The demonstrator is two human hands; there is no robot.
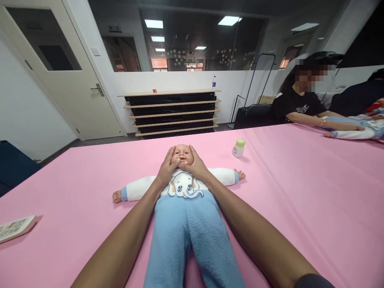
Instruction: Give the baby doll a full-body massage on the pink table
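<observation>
A baby doll (187,216) lies on its back, wearing a white top with an elephant face and fluffy blue trousers. Its arms stretch out to both sides, and its legs run toward me. My left hand (167,167) cups one side of the doll's head, its thumb by the chin. Against the other cheek lies my right hand (197,163), fingers along the side of the head and thumb at the chin. Between my palms the doll's face stays visible; my hands hide the sides of its head and its neck.
A pink-covered table (90,224) bears the doll. Beyond its right arm stands a small white bottle with a green cap (239,148). A flat printed box (16,229) lies at left. At far right, a person (303,96) handles another doll (354,130).
</observation>
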